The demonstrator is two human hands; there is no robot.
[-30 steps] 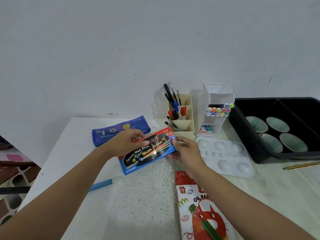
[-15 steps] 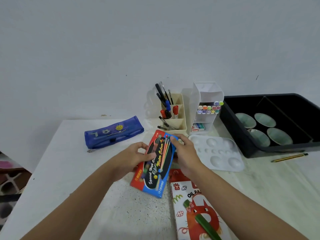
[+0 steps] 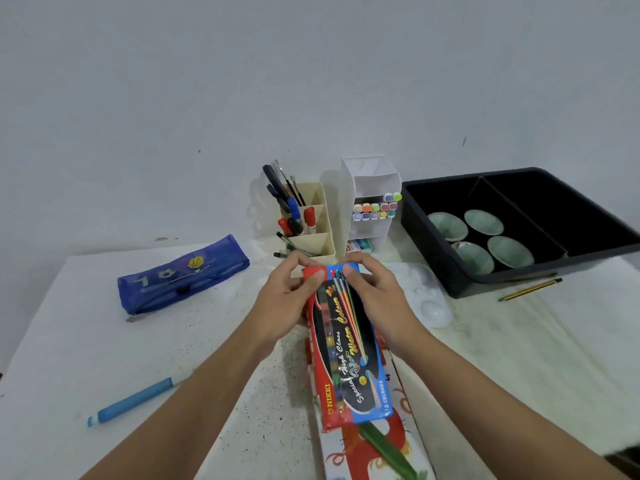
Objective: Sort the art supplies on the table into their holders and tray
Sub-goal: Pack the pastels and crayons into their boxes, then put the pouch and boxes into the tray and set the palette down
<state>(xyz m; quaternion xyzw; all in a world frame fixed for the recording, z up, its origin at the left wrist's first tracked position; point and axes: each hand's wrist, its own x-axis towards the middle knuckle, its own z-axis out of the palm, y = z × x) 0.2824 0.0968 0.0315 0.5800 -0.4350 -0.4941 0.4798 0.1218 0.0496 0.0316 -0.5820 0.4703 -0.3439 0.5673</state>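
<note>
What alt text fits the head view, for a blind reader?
A left hand and a right hand grip the far end of a watercolour box above a white table; a beige pen holder and a black tray stand behind.

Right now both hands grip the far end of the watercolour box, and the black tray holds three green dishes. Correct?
Not quite. The head view shows four green dishes in the black tray, not three. The rest stands: the left hand and the right hand both grip the far end of the watercolour box.
</note>
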